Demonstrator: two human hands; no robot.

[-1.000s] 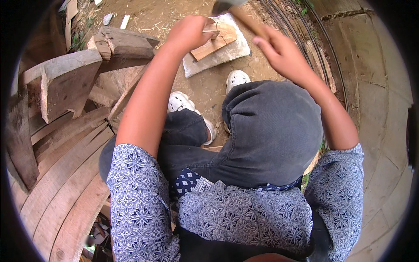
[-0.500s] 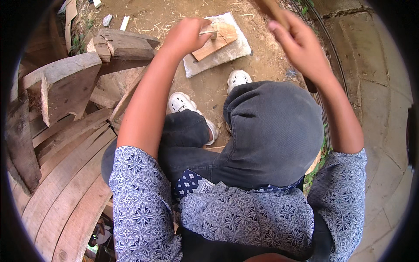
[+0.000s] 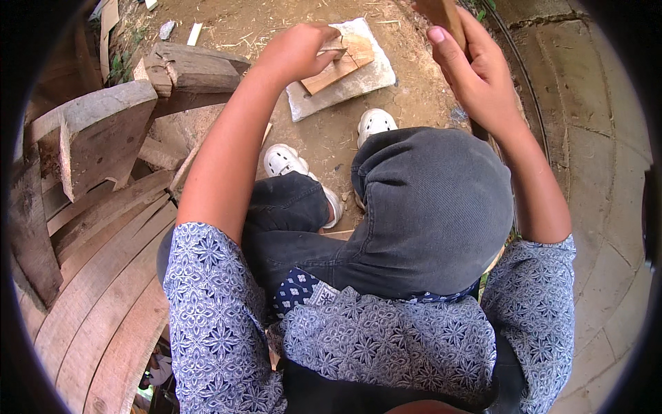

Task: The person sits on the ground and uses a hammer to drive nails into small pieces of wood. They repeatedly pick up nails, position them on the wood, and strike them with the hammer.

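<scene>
My left hand [image 3: 298, 54] pinches a small thin strip [image 3: 331, 49] that looks like wood, over a flat wooden block [image 3: 355, 61]. The block lies on a pale stone slab [image 3: 310, 105] on the ground, beyond my feet. Whether the strip's lower end goes into the block, I cannot tell. At the upper right, my right hand [image 3: 483, 83] is wrapped round a brown wooden bar [image 3: 447, 19], raised beside the slab. The bar's far end runs past the top of the head view; part of it is hidden behind the hand.
At my left stand stacked curved planks [image 3: 103, 290] and a rough timber block [image 3: 196, 69] on a curved board [image 3: 103, 131]. My white clogs [image 3: 283, 160] are just nearer than the slab. Wood shavings litter the dirt; a paved strip [image 3: 586, 172] runs along the right.
The bar in my right hand has swung slightly and shows more steeply angled, the hand a little lower and nearer the front. My left hand has barely shifted, still pinching the strip.
</scene>
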